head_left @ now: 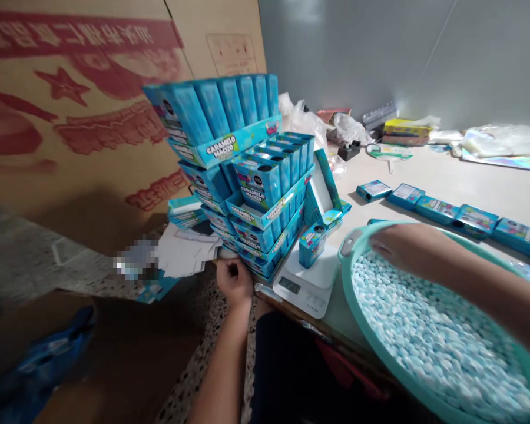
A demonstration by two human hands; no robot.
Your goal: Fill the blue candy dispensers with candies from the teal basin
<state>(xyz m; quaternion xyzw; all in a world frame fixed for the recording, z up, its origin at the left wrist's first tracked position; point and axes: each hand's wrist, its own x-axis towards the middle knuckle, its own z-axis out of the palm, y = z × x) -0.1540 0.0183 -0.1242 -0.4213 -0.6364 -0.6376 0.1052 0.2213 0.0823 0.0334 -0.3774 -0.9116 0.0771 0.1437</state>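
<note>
My left hand (pixel 235 279) is curled closed at the table's near edge, beside the stacked blue candy boxes (pixel 265 215); whether anything is inside the fingers is hidden. My right hand (pixel 391 240) reaches over the far left rim of a turquoise basin (pixel 348 277) filled with pale blue candies (pixel 433 330). Its fingers are blurred and mostly out of sight. Between the hands, one small blue box (pixel 312 245) stands upright on a white digital scale (pixel 302 294). Behind the scale leans an opened blue carton (pixel 324 188).
Blue boxes (pixel 477 221) lie in a row behind the basin. White papers (pixel 188 250) are left of the stack. A large cardboard box (pixel 92 118) rises at the left. Plastic bags (pixel 304 123) and a yellow box (pixel 406 131) sit farther back.
</note>
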